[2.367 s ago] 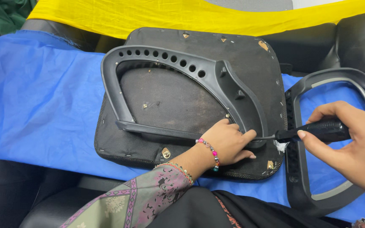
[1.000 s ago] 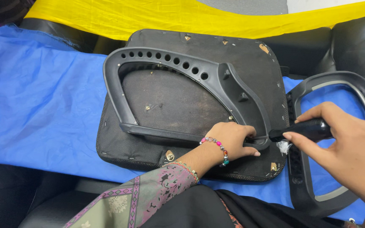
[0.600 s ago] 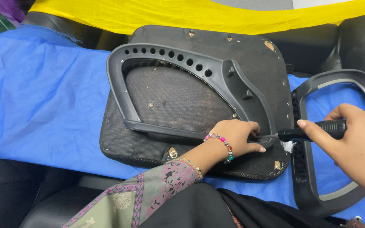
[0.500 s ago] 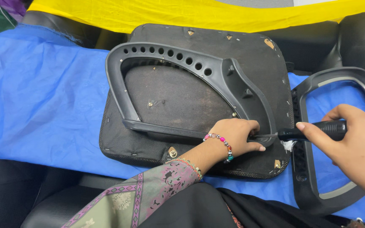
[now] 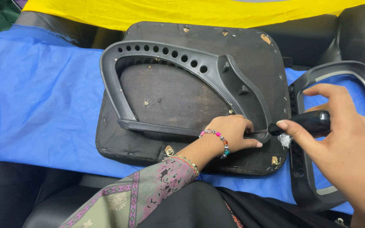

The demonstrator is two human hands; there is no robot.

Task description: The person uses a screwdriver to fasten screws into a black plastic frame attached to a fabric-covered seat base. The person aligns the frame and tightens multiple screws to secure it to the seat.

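An upturned black chair seat lies on a blue cloth. A black plastic armrest loop with a row of holes rests on it. My left hand, with a bead bracelet, presses down on the armrest's lower bar near its right corner. My right hand grips the black handle of a screwdriver, whose shaft runs left to that corner beside my left fingers. The tip is hidden.
A second black armrest loop lies on the cloth at the right, under my right hand. A yellow cloth runs along the back. Black padded seats surround the blue cloth.
The view shifted slightly. My right hand slid a little along the screwdriver handle; my left hand stayed on the armrest bar.
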